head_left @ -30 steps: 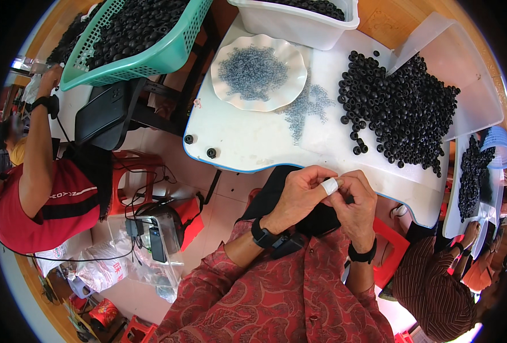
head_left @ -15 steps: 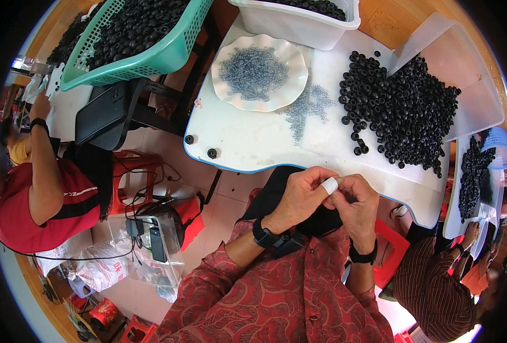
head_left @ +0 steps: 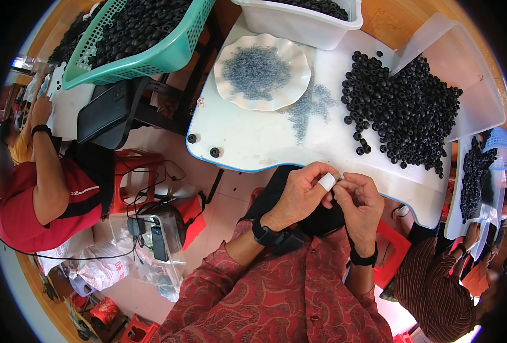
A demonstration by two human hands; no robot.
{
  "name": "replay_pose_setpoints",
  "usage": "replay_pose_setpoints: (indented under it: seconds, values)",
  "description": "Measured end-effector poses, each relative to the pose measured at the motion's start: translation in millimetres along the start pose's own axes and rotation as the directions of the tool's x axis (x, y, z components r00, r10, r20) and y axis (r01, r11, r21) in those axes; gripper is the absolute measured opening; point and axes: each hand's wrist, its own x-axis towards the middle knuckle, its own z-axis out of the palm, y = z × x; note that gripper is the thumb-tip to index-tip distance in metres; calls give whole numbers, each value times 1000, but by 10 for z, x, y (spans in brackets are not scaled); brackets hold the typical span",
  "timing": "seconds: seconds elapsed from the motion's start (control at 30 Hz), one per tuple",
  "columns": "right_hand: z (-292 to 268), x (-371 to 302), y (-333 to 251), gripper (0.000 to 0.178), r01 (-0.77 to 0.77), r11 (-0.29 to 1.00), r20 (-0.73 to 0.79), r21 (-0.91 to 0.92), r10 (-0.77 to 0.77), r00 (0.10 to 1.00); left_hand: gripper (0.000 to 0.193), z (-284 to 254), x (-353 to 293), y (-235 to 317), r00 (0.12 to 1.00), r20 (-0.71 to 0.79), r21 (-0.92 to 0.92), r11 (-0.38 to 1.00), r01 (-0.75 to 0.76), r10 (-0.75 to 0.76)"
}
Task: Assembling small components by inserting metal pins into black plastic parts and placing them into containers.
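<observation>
My left hand (head_left: 302, 195) and my right hand (head_left: 361, 207) meet in front of the table's near edge, fingertips pinched close together. A tiny dark piece seems to sit between them, too small and covered to name. White tape (head_left: 326, 182) wraps a digit of my left hand. Beyond them on the white table (head_left: 253, 147) lies a heap of small black ring-shaped parts (head_left: 402, 108). To its left a white scalloped plate (head_left: 225, 94) holds a pile of small translucent rings (head_left: 256, 71), and more such rings (head_left: 310, 108) are scattered beside it.
Two black parts (head_left: 214, 152) stand near the table's left edge. A white bin (head_left: 299, 28) sits at the back, and a clear plastic tub (head_left: 476, 86) lies tipped at right. A green basket (head_left: 145, 63) of black parts is at left. People (head_left: 53, 188) sit on both sides.
My fingertips have drawn slightly apart, with the right hand shifting a little to the right and turning. The taped digit has tilted. The heaps look the same.
</observation>
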Motion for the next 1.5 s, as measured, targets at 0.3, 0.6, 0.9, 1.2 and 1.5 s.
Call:
replay_pose_setpoints:
  seconds: [0.3,0.6,0.9,1.2,1.5]
  values:
    - [43,18,36,15,89,996,-6,-14,-89,996,25,-41,1,41,998,48,-131,990,-46,52]
    - [91,-2,-17,11,59,997,-6,40,-59,998,28,-64,-7,48,998,62,-370,929,10,14]
    - [90,-24,-23,9,52,999,-36,2,-52,998,28,-74,-29,67,996,91,-555,830,60,-11]
    - [127,-56,-134,24,146,988,-40,38,-145,989,28,-33,-52,113,994,106,-588,807,54,11]
    - [184,-111,-197,65,157,984,81,-79,-150,985,27,114,-128,152,986,161,-453,885,111,-42]
